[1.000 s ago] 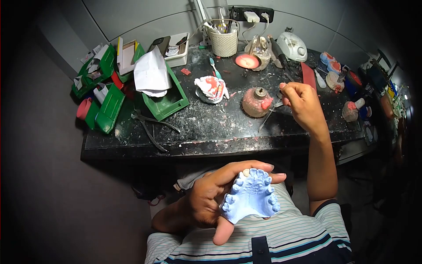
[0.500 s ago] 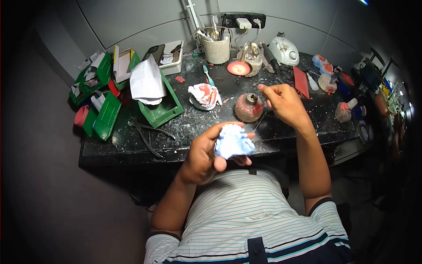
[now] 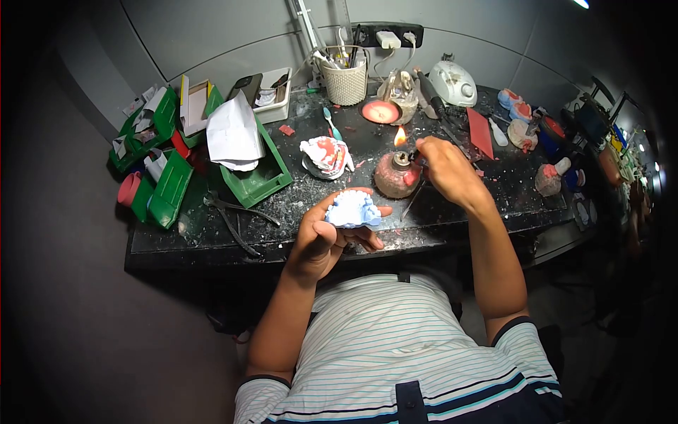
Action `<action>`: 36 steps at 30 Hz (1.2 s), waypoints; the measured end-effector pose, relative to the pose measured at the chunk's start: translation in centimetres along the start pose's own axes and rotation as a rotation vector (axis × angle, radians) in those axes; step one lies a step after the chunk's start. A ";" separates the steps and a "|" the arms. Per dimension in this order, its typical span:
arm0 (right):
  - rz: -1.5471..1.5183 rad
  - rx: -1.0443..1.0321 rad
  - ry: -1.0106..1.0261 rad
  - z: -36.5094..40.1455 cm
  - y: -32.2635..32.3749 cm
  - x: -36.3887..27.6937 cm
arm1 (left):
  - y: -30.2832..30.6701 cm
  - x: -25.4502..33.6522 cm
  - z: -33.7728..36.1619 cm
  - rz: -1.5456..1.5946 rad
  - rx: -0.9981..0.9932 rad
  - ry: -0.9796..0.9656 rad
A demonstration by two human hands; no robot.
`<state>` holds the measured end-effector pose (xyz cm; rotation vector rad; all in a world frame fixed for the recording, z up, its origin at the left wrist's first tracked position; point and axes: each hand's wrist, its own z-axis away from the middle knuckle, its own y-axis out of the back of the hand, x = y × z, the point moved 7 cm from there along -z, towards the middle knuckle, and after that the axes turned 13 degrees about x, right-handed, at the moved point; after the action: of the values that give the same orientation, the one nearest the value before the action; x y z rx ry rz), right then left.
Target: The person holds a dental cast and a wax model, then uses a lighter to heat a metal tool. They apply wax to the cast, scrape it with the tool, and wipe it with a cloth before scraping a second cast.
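Note:
My left hand (image 3: 314, 240) is closed around a pale blue-white dental cast (image 3: 353, 210), its row of teeth turned up. Beyond it stands a round glass spirit burner (image 3: 397, 177), smeared with pink wax. A flame (image 3: 400, 136) burns above its metal neck. My right hand (image 3: 452, 173) is beside the burner's top, fingers pinched on a small dark lighter (image 3: 415, 156), mostly hidden by the fingers. A thin metal instrument (image 3: 413, 201) leans by the burner's base. Left of the burner sits another white cast with red wax (image 3: 327, 157).
Green trays (image 3: 265, 185) with papers and pliers (image 3: 233, 219) occupy the left side. Behind are a toothbrush (image 3: 332, 124), a round wax tin (image 3: 381, 112) and a woven cup of tools (image 3: 346, 83). A red wax sheet (image 3: 480, 134) and more casts (image 3: 522, 133) lie to the right.
A flame now shows above the burner. My right hand has come down and left to the burner's neck. My left hand has moved slightly left and tilted the cast, showing its teeth.

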<state>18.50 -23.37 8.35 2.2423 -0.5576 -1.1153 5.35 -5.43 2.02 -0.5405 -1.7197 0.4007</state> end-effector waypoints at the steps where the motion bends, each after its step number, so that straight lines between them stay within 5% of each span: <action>1: -0.107 0.085 -0.007 0.2 0.5 0.5 | 0.1 0.0 0.0 -0.028 0.006 -0.015; 4: -0.632 0.115 -0.541 1.6 2.7 6.0 | 0.3 0.1 0.1 -0.045 0.018 -0.028; 8: -0.584 0.261 -0.656 4.5 8.1 9.3 | 0.7 0.0 0.1 -0.047 0.026 -0.035; 36: 0.148 0.182 -0.184 6.3 8.5 8.0 | 1.5 -0.6 0.0 0.066 0.029 -0.050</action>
<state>16.90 -36.36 6.16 2.2194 -0.9193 -1.2447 5.62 -4.50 0.69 -0.5713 -1.7451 0.4894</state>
